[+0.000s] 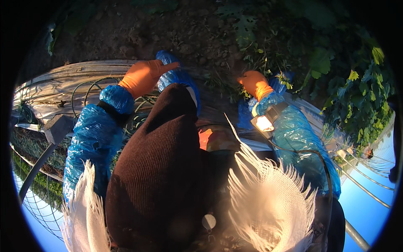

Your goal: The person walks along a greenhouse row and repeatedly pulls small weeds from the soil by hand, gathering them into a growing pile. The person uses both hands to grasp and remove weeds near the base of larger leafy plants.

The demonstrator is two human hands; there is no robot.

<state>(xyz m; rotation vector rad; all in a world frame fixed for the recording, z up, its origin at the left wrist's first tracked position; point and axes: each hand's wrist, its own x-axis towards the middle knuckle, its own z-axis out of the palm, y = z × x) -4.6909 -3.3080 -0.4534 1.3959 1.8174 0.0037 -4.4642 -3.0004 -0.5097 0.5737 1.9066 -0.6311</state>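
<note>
My left hand (141, 77), in an orange glove, is beside the blue plastic cover (176, 77) on my foot. One finger reaches out over that cover; the other fingers are curled out of sight. Low green weeds (234, 85) grow between my feet from the dark soil (195, 37). At their right edge is my right hand (254, 82), also orange-gloved, with its fingertips pointing left and partly blurred. Whether either hand grips anything is not visible. Blue plastic sleeves cover both forearms, and a strapped device (264, 123) sits at my right wrist.
Leafy plants (359, 85) crowd the right side. Crumpled plastic sheeting (78, 75) runs along the left, with loops of green rope (83, 89) on it. A grey block on a bar (58, 127) stands at far left. Metal hoops (362, 179) arch at lower right.
</note>
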